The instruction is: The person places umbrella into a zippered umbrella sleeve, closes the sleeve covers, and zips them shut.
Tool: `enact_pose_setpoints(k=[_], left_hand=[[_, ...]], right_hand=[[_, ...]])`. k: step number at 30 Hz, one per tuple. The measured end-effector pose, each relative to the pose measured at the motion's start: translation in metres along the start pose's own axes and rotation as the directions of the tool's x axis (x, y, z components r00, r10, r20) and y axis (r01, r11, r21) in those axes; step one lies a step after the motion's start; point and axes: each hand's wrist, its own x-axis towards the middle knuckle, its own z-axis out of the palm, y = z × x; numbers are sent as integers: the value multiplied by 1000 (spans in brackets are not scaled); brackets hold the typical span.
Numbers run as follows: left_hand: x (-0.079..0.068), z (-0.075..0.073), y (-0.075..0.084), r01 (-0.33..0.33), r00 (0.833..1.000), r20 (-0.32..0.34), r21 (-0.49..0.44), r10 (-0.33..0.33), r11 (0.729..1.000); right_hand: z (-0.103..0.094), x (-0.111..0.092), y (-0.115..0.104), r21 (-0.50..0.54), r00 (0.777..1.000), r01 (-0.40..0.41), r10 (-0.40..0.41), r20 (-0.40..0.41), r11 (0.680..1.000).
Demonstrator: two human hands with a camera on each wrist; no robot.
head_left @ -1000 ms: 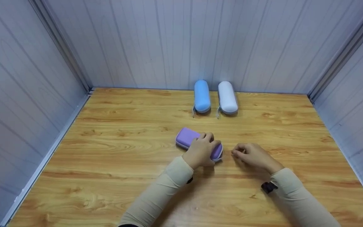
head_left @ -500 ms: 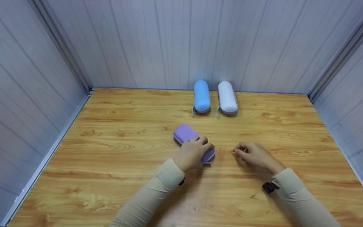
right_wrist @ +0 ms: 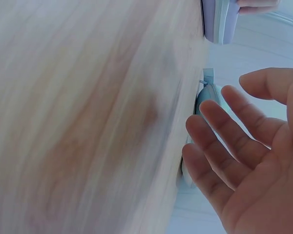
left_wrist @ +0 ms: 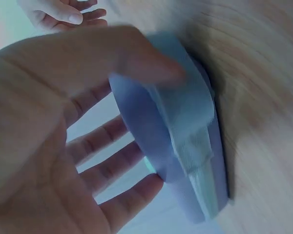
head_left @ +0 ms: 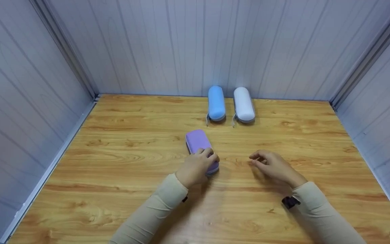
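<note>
A purple zippered hard case (head_left: pixel 198 140) lies on the table with its near end under my left hand (head_left: pixel 195 167). That hand grips the case across its sides. In the left wrist view, the thumb lies by a pale loop strap (left_wrist: pixel 188 131) at the zip edge and the fingers reach the far side of the purple shell (left_wrist: pixel 141 107). My right hand (head_left: pixel 276 167) is held over the table to the right, fingers loosely bent and holding nothing. The right wrist view shows its palm (right_wrist: pixel 263 185) and spread fingers.
At the back of the table, a blue zippered case (head_left: pixel 217 103) and a white zippered case (head_left: pixel 244 105) lie side by side near the rear wall (head_left: pixel 154 47). Panel walls also bound the wooden table (head_left: pixel 124 162) at left and right.
My left hand has moved left and toward me, turning the purple case so it points more away from me. My right hand has stayed nearly in place, its fingers loosening slightly.
</note>
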Motion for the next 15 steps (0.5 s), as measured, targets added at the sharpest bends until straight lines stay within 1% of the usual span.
enact_pose_setpoints(k=[3,5,7,9,11,12,15], left_hand=[[-4,2,-6,-1,998,-59,-60,-3,998],[-6,3,-11,-7,994,-108,-91,-2,996],[-7,4,-15,-9,990,-142,-107,-6,994],[-9,3,-18,-7,987,-160,-111,-11,994],[-11,1,-20,1,985,-172,-84,-15,996],[-12,0,-19,10,984,-176,-57,-20,998],[-15,0,-16,44,976,-215,24,-37,999]], right_hand=[[0,-1,0,9,1000,2,-2,14,1000],[0,-1,0,13,1000,6,-7,24,1000],[1,-1,0,21,999,1,-2,35,1000],[2,0,0,20,999,5,-5,36,1000],[2,0,0,21,999,10,-11,34,1000],[2,0,1,22,999,14,-15,31,1000],[2,-1,2,11,999,26,-27,27,1000]])
